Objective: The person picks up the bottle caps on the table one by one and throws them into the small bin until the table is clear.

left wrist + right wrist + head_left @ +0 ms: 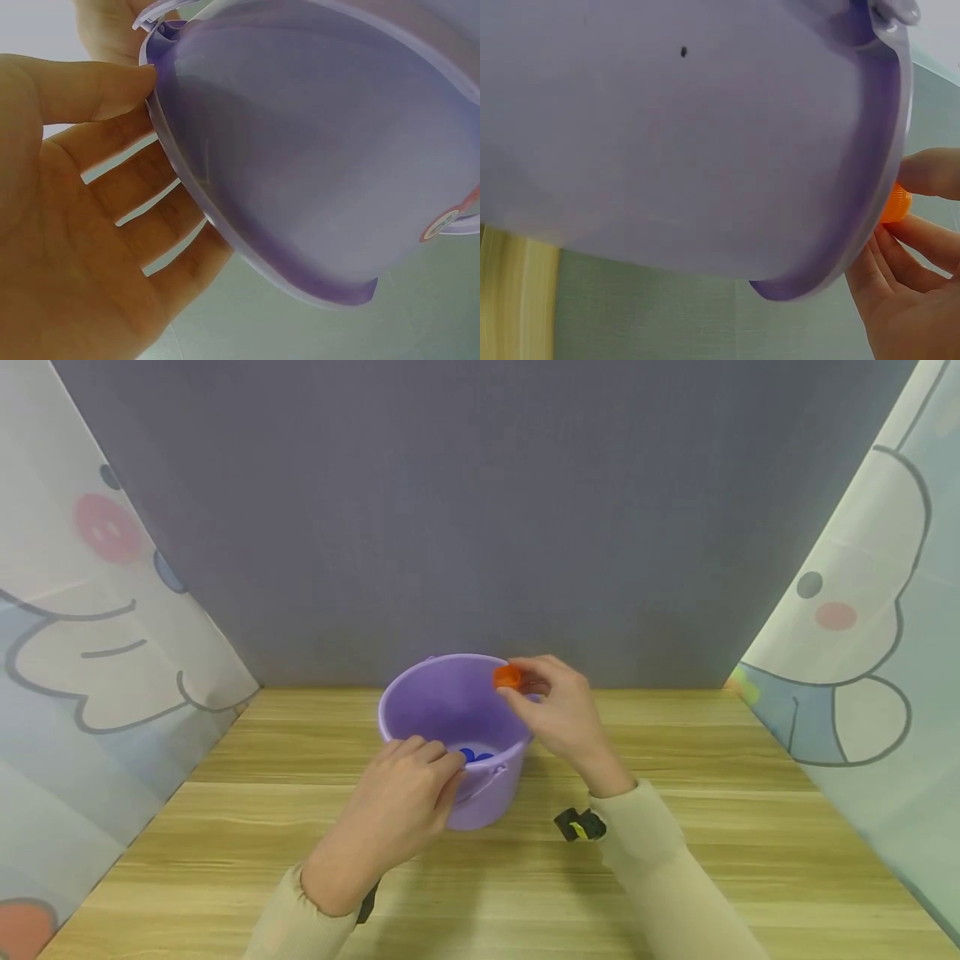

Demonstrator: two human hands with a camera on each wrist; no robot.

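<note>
A purple bucket (pixel 487 793) stands on the table, its mouth facing up. My left hand (pixel 405 793) grips the near rim; in the left wrist view the thumb (pixel 112 90) lies against the outer wall while the fingers reach over the edge. With thumb and fingertips, my right hand (pixel 562 718) pinches an orange bottle cap (pixel 506 677) above the right side of the bucket's mouth. The cap's ridged side (pixel 897 204) shows past the rim in the right wrist view. Small blue round pieces (pixel 468 753) lie at the bottom inside, partly hidden by the near rim.
The wood-grain table (pixel 285 752) runs back to a grey panel (pixel 480 510). Panels with cartoon prints (pixel 105 610) flank it on both sides. The bucket's handle (pixel 480 789) hangs down along the near wall. A black strap piece (pixel 581 825) sits by my right cuff.
</note>
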